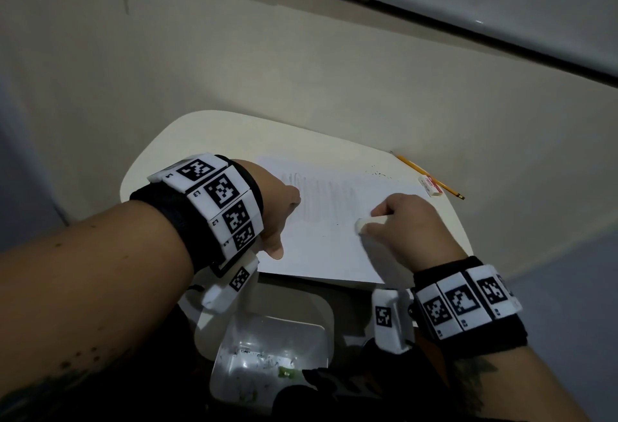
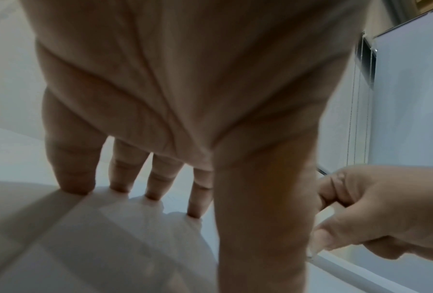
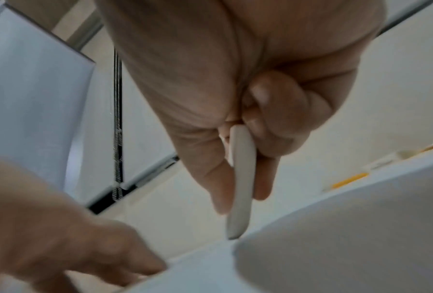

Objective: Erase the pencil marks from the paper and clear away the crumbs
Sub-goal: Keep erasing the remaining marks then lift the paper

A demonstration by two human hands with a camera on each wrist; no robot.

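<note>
A white sheet of paper (image 1: 327, 251) lies on a small white table (image 1: 200, 134). Faint grey pencil shading (image 1: 321, 197) covers its upper middle. My left hand (image 1: 281, 217) presses the sheet's left side with straight, spread fingers (image 2: 75, 184). To the right of the shading, my right hand (image 1: 404, 224) pinches a white eraser (image 1: 369, 223) between thumb and fingers. In the right wrist view the eraser (image 3: 241, 188) points down, its tip touching the paper. Dark crumbs (image 1: 379, 173) dot the sheet's far right corner.
A second eraser in a red and white sleeve (image 1: 430, 185) and a yellow pencil (image 1: 414, 165) lie at the table's far right edge. Below the table's near edge stands a white bin (image 1: 321, 308) with a clear liner (image 1: 267, 354) holding scraps. A wall stands close behind the table.
</note>
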